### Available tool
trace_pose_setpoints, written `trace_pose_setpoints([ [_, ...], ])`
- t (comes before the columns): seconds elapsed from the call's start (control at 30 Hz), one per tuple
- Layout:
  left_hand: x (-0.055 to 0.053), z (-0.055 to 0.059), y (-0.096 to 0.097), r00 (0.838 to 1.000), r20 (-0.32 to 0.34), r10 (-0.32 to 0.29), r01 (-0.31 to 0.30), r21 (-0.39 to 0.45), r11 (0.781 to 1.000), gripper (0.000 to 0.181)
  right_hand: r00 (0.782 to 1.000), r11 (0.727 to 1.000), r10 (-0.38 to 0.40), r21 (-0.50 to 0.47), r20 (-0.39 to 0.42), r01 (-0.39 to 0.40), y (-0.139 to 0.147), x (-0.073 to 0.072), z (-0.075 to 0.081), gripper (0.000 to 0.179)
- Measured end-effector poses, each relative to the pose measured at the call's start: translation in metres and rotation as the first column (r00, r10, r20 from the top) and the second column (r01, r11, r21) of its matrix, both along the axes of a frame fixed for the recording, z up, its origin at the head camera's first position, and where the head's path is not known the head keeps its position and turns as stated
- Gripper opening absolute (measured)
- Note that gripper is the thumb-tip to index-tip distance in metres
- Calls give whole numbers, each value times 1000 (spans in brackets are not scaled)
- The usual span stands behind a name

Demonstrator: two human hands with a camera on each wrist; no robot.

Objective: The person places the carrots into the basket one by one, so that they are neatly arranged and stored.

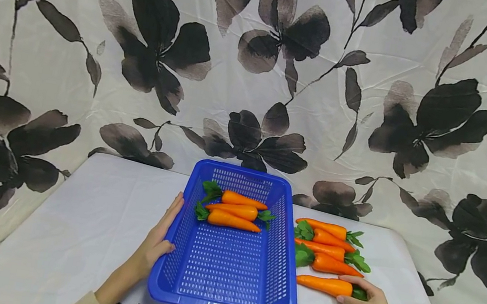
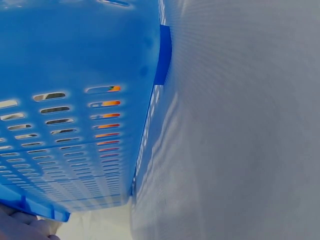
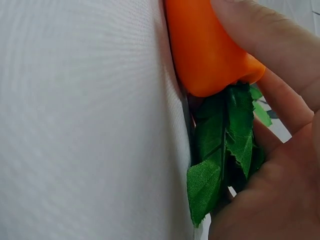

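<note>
A blue plastic basket stands in the middle of the table, with three carrots lying across its far end. My left hand rests along the basket's left side, its fingers extended against the outer wall. In the left wrist view only part of that hand shows, by the basket's rim. On the right, my right hand grips the leafy end of the nearest carrot, which lies on the table. Thumb and fingers are round its thick orange top in the right wrist view; green leaves hang under the palm.
Several more carrots lie in a row on the white table, close to the basket's right side. Their leafy ends point in alternating directions. A white cloth with dark flowers hangs behind the table.
</note>
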State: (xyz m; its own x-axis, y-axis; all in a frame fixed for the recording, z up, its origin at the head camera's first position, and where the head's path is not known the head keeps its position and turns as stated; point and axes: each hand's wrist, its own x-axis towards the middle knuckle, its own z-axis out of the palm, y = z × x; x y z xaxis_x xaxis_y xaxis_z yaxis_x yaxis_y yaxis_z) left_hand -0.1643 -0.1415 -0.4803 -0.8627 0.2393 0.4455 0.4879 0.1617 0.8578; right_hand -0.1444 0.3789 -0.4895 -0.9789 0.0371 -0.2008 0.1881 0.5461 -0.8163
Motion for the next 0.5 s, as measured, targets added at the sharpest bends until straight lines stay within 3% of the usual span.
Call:
trace_pose_setpoints([
  [0.5, -1, 1, 0, 1000, 0, 4, -4, -4, 1000, 94, 1000, 1000, -12, -6, -11, 12, 0, -1, 0, 57],
])
